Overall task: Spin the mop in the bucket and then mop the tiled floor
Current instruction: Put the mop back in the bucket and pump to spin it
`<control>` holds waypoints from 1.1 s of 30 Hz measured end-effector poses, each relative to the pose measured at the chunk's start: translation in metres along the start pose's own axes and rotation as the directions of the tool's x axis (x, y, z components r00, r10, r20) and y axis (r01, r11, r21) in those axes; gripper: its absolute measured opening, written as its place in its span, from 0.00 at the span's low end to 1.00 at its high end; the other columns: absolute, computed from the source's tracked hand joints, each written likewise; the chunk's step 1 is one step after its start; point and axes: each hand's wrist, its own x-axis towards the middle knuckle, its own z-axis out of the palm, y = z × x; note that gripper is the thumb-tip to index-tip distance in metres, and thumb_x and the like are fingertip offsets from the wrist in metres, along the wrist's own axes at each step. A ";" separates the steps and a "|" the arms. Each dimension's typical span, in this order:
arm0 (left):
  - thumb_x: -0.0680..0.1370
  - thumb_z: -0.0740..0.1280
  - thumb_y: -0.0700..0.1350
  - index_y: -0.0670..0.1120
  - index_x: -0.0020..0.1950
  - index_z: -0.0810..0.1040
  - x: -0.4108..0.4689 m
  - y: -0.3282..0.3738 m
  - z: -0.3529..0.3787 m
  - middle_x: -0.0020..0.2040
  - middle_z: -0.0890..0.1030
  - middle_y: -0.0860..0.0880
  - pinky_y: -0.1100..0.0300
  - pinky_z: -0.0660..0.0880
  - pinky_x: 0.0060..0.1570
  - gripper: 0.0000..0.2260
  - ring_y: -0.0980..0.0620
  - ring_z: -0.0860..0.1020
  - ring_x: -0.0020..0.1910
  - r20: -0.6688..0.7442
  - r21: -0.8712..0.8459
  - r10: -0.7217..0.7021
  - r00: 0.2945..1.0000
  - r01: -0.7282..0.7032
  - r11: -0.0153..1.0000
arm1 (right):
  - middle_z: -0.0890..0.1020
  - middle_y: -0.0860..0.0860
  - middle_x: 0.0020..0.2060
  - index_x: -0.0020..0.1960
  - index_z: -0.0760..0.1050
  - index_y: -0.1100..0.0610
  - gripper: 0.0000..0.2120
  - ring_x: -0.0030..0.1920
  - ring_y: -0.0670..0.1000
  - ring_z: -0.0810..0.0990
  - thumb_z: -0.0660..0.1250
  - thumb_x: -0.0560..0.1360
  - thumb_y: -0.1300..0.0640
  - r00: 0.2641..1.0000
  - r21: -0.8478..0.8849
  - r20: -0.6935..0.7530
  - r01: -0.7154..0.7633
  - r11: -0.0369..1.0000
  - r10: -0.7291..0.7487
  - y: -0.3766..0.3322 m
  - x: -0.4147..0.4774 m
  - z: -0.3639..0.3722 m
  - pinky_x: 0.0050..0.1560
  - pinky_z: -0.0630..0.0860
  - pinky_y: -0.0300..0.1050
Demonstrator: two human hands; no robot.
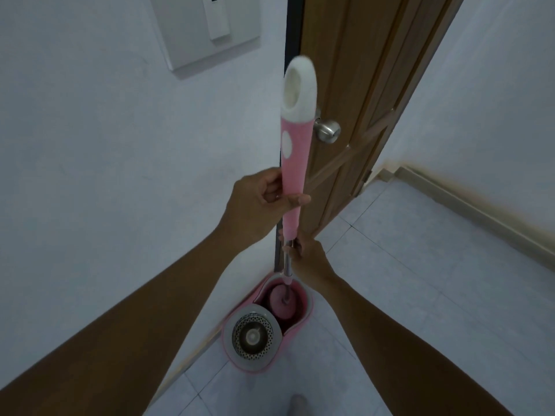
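On the tiled floor [420, 265] below me stood the pink bucket [306, 313], the mop [295, 163] head sunk in its far well; my right hand [309, 256] pinched the metal shaft, my left hand [258, 202] clasped the pink grip before the wooden door [369, 70].

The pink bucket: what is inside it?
The pink bucket holds the mop head in its far well and a steel spinner basket nearer. Water cannot be seen.
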 end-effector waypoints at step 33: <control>0.67 0.75 0.54 0.43 0.65 0.78 -0.065 0.070 -0.039 0.57 0.83 0.51 0.70 0.76 0.51 0.29 0.53 0.83 0.51 0.084 0.135 0.069 0.994 -0.080 0.988 | 0.84 0.50 0.52 0.60 0.79 0.57 0.13 0.54 0.48 0.81 0.70 0.75 0.63 0.993 -0.030 0.087 0.081 0.996 -0.078 -0.057 -0.070 -0.013 0.62 0.76 0.47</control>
